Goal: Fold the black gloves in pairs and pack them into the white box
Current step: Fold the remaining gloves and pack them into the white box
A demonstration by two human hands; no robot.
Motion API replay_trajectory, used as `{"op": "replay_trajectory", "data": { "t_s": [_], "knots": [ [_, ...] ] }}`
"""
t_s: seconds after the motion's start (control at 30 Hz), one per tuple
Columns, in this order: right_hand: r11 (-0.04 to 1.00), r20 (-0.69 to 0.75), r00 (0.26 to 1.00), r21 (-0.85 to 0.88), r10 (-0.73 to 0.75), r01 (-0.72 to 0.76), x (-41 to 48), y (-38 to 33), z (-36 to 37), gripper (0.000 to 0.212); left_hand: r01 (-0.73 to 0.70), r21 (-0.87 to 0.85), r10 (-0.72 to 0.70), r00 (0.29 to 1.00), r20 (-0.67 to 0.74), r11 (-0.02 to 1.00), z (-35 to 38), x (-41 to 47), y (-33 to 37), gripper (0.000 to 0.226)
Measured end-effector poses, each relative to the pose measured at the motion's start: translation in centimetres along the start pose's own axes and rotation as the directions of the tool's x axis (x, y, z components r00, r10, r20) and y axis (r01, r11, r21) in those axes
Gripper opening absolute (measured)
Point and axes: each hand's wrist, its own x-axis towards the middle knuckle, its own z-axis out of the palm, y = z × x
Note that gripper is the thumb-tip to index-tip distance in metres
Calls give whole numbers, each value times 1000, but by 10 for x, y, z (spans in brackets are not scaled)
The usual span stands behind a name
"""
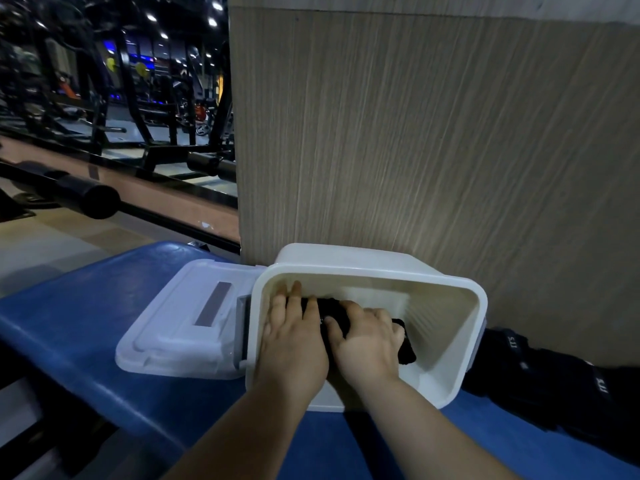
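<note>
Lying inside the white box (381,271): folded black gloves (406,351), under both hands. Pressed at the 9 o'clock end by the left hand (294,341), fingers straight and flat; gripped at 3 o'clock by the right hand (369,341), fingers curled over. Lid (183,317) at the box's 9 o'clock.

Bare L hand (294,342) & bare R hand (370,344), both forearms (249,424) uncovered as far as visible.
</note>
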Motion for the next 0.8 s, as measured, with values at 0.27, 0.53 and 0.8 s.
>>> {"op": "replay_trajectory", "data": {
  "t_s": [0.27, 0.53, 0.8],
  "knots": [
    [995, -81, 995, -87, -63, 56, 0, 5, 8, 59, -27, 30, 26, 999, 40, 999, 1, 1, -3, 54],
    [985, 115, 979, -18, -169, 172, -4, 13, 12, 87, 18, 32, -20, 997, 73, 999, -1, 4, -1, 55],
    [972, 141, 967, -72, -214, 225, -6, 15, 9, 88, -18, 32, 15, 995, 99, 999, 7, 5, -3, 52]
  ]
}}
